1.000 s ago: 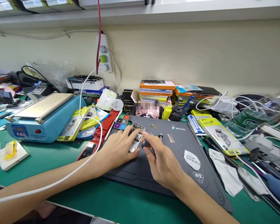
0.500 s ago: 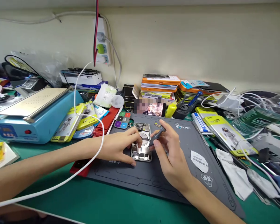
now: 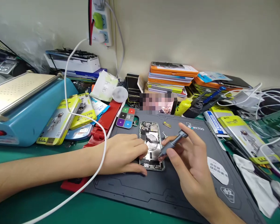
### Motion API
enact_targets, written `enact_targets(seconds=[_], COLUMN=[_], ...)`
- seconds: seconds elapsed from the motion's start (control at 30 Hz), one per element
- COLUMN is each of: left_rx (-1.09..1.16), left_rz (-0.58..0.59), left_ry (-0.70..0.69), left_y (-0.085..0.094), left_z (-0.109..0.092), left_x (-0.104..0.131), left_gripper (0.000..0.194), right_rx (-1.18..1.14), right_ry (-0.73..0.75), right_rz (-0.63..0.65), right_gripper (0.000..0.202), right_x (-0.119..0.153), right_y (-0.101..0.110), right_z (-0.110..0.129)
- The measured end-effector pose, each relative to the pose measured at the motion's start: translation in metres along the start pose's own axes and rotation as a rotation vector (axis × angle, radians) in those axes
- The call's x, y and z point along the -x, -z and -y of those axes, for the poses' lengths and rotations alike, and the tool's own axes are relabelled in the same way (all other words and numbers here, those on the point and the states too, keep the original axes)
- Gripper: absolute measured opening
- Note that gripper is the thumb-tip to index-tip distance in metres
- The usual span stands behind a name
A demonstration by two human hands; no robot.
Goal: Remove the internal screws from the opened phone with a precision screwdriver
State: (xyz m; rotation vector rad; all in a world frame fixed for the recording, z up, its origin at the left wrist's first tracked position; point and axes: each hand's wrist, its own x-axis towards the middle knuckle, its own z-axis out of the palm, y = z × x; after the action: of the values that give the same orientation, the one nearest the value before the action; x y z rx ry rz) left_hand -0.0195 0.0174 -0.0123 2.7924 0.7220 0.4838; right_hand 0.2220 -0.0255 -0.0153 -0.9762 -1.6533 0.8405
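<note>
An opened phone [image 3: 152,141] lies on the dark grey work mat [image 3: 149,193], its inner parts and a round silver coil area bare. My left hand [image 3: 124,154] rests at its left side, fingers curled against the edge and thumb by the lower left corner, holding it in place. Some of those fingertips are hidden. My right hand [image 3: 193,165] grips a grey screwdriver [image 3: 174,143], slanted with its lower end over the phone's lower right part. The top of its handle sits under my index finger. Whether the tip touches a screw is too small to tell.
A colour-marked tray [image 3: 125,118] lies beyond my left hand. A white cable [image 3: 105,146] crosses over my left forearm. At left are a blue heating machine [image 3: 37,115] and yellow battery packs [image 3: 60,119]. A propped phone screen [image 3: 166,105] and a yellow bottle [image 3: 184,106] stand behind.
The view has moved closer and shifted. My left fingers have drawn back from over the phone's middle to its left edge. My right hand keeps the screwdriver over the phone's lower right.
</note>
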Motion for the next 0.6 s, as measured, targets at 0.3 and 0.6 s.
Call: enact_targets(seconds=[0.3, 0.6], left_rx=[-0.174, -0.21], left_rz=[0.016, 0.008], left_ry=[0.053, 0.03], left_y=[-0.0005, -0.0013], left_z=[-0.0058, -0.003], left_x=[0.001, 0.0015], left_gripper=[0.044, 0.044], right_rx=[-0.02, 0.089], right_ry=[0.024, 0.045], right_rz=[-0.067, 0.0], right_gripper=[0.062, 0.069], right_x=[-0.0005, 0.0052], right_y=[0.0009, 0.0013], right_z=[0.0023, -0.0014])
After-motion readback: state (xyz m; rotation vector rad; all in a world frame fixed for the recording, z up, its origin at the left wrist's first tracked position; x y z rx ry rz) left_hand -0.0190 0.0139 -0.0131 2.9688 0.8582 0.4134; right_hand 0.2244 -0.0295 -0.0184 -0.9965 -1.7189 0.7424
